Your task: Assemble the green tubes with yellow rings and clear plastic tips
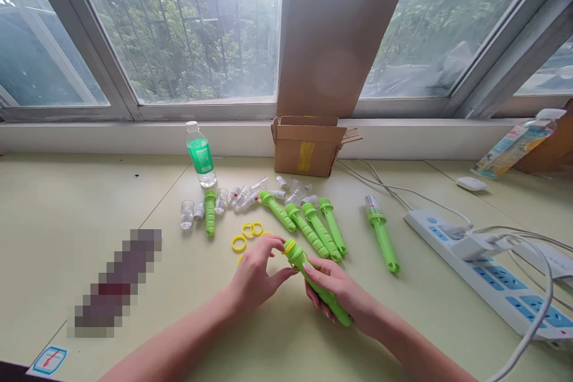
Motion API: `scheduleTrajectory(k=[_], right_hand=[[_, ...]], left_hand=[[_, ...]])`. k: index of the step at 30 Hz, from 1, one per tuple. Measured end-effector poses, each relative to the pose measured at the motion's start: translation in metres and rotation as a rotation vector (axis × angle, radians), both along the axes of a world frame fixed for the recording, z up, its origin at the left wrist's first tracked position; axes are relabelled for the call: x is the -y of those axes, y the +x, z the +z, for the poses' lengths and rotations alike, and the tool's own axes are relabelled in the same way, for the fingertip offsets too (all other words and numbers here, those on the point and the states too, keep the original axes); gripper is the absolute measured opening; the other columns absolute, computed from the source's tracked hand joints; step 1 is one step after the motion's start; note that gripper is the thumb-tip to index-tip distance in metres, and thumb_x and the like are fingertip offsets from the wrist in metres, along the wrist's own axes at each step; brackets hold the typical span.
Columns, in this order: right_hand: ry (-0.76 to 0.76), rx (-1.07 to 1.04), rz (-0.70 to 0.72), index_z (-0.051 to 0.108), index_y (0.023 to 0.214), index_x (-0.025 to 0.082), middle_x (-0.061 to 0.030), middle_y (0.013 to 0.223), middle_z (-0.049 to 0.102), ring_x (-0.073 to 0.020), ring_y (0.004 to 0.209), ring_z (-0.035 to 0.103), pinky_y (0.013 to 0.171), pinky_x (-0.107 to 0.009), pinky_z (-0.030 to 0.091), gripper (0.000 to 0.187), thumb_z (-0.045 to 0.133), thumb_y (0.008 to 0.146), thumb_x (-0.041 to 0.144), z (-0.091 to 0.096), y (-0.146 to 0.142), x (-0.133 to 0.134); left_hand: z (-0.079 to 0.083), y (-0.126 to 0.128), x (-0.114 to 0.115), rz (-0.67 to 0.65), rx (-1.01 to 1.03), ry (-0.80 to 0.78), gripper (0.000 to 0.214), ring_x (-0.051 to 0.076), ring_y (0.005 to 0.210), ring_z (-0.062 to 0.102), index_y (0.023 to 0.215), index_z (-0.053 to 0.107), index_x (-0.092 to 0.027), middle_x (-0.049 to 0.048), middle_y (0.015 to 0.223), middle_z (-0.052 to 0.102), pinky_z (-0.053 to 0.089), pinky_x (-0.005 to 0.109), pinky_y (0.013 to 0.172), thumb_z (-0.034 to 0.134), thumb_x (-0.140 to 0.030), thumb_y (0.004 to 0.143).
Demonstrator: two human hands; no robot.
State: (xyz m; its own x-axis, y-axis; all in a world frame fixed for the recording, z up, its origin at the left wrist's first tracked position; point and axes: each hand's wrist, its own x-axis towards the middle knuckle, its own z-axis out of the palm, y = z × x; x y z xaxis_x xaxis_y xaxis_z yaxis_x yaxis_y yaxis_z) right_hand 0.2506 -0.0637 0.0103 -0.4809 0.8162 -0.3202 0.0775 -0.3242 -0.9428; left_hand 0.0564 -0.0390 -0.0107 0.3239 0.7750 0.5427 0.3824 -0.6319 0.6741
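One green tube (332, 303) is gripped in my right hand (344, 287); my left hand (254, 270), half-spread, touches its yellow ring (289, 246), which uneven pressing could tilt.

Right hand (347, 291) around green tube (329, 299), left hand (254, 267) at its yellow ring (290, 246), cardboard box (305, 150) and green-labelled bottle (201, 156) near the tabletop's (111, 191) far edge
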Motion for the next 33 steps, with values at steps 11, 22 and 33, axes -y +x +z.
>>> scheduleTrajectory(k=[11, 22, 33], right_hand=[[-0.006, 0.008, -0.004, 0.051, 0.086, 0.02, 0.0056, 0.056, 0.05, -0.0061, 0.039, 0.041, 0.035, -0.015, 0.032, 0.04, 0.051, 0.083, 0.059, 0.0011, -0.0004, 0.0012], [-0.005, 0.01, -0.005, 0.05, 0.085, 0.02, 0.0059, 0.055, 0.05, -0.006, 0.038, 0.041, 0.033, -0.015, 0.031, 0.04, 0.05, 0.083, 0.059, 0.0005, -0.0006, 0.0006], [-0.019, 0.035, -0.026, 0.051, 0.084, 0.02, 0.0059, 0.055, 0.05, -0.0058, 0.038, 0.041, 0.033, -0.015, 0.032, 0.04, 0.052, 0.083, 0.059, 0.0027, -0.0011, -0.0004]], left_hand=[[-0.0003, 0.0, -0.0004, 0.01, -0.009, -0.003, 0.03, 0.019, 0.089, 0.063, 0.095, 0.049, -0.021, 0.0058, 0.104, 0.064, 0.058, 0.034, 0.071, 0.071, -0.026, 0.075], [-0.0018, 0.0003, -0.0003, 0.019, -0.038, -0.037, 0.031, 0.018, 0.089, 0.062, 0.096, 0.049, -0.021, 0.0045, 0.102, 0.064, 0.057, 0.033, 0.071, 0.072, -0.027, 0.075], [-0.0054, -0.001, -0.0017, 0.062, -0.122, -0.118, 0.033, 0.018, 0.081, 0.063, 0.099, 0.052, -0.021, 0.0041, 0.093, 0.063, 0.057, 0.033, 0.069, 0.07, -0.036, 0.076]])
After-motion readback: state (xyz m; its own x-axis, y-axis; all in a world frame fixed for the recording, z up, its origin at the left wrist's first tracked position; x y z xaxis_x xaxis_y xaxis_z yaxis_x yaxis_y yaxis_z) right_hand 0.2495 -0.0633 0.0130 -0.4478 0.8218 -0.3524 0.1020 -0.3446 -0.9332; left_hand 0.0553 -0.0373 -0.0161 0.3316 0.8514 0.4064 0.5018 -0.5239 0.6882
